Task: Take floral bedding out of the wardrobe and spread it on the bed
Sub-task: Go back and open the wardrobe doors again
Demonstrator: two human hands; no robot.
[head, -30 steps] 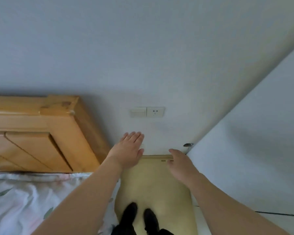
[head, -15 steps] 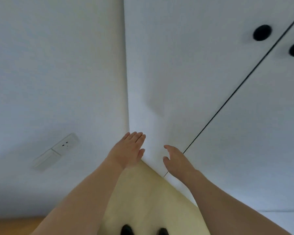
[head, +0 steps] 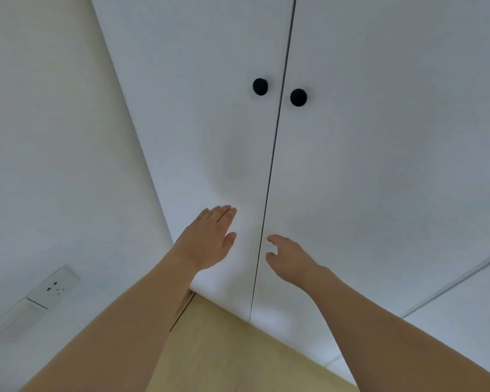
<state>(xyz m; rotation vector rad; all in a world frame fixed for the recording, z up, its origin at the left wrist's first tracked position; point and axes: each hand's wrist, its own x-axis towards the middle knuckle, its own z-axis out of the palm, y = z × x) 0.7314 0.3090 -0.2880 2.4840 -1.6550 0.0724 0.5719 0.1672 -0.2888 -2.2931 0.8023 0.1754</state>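
plain white wardrobe doors [head: 351, 165], two black round knobs [head: 260, 86] on them, white wall socket [head: 55, 287] left of the wardrobe, pale yellowish wood floor [head: 238, 355] below

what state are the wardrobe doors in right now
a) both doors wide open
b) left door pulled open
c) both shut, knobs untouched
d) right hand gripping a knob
c: the two white wardrobe doors meet at a thin closed seam, and the left hand and right hand hang open well below the black knobs, touching neither.
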